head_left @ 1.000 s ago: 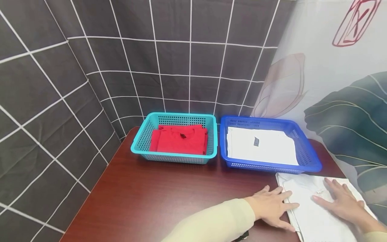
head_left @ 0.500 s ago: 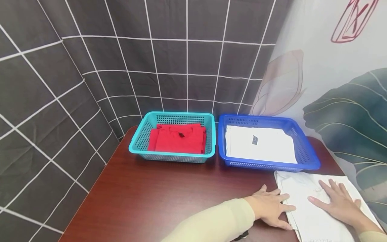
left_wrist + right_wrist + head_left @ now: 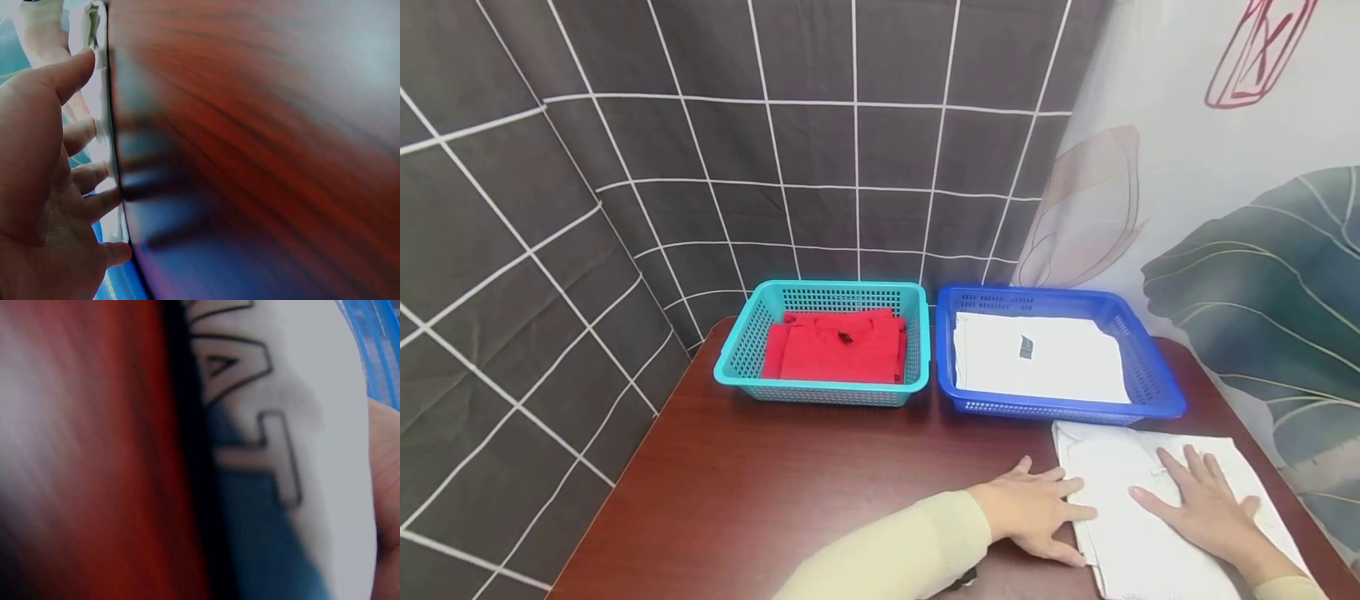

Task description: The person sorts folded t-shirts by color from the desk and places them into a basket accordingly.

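Note:
A folded white garment [image 3: 1131,546] lies on the table near the right edge, in front of the blue basket. My left hand [image 3: 1033,515] has its fingers spread over the garment's left edge. In the left wrist view the fingertips of my left hand [image 3: 56,181] touch the side of the white cloth [image 3: 103,94]. My right hand [image 3: 1210,510] rests flat on top of the garment, fingers spread. Black-outlined letters show on the cloth [image 3: 331,450] in the right wrist view, where only a strip of my right hand [image 3: 386,481] appears.
At the back stands a turquoise basket [image 3: 827,395] with folded red clothes [image 3: 842,350]. Beside it is a blue basket [image 3: 1157,387] holding folded white cloth [image 3: 1052,367] with a dark label. A dark checked curtain [image 3: 820,142] hangs behind the reddish-brown table [image 3: 760,492].
The white garment has slid left along the table, both hands moving with it. The head view has also shifted slightly. Both baskets keep their places on the table.

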Demonstrator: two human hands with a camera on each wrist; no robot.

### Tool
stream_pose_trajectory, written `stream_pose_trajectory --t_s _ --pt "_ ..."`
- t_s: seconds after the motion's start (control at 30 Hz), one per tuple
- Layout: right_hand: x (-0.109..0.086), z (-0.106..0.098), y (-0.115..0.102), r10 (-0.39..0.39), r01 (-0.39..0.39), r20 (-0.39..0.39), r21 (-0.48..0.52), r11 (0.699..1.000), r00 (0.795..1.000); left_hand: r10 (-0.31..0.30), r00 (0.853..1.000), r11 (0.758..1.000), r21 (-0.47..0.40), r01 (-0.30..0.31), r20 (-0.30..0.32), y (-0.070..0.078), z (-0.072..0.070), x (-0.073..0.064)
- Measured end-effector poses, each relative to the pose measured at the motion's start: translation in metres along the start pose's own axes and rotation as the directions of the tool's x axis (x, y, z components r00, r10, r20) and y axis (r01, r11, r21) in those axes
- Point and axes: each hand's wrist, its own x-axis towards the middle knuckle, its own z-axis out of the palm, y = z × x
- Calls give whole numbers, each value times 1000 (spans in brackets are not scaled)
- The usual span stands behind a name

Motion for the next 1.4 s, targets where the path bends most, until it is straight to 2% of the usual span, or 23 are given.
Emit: stream_pose_trajectory --t_s 0.17,0.53,0.73,0.9,1.17,1.4 --pt "-7 10 -34 0 0 -16 -13 1000 1000 35 998 999 -27 -37 -53 -19 13 -25" --pt "-26 42 -131 -65 62 -105 -36 997 992 86 981 989 -108 -105 -173 -67 42 -93" --pt "-27 59 -181 -149 142 -153 -55 988 977 81 967 983 -141 -118 -243 -86 61 -135" --pt "-24 68 -215 -185 180 -144 -51 982 972 55 967 981 -167 -99 -248 -101 71 -166" --pt "-14 75 -256 -175 171 -91 -50 984 980 54 963 976 -188 -106 -263 -127 78 -194" --pt "-10 82 -282 -148 144 -47 -69 987 988 63 961 973 -197 -119 -270 -141 83 -213"
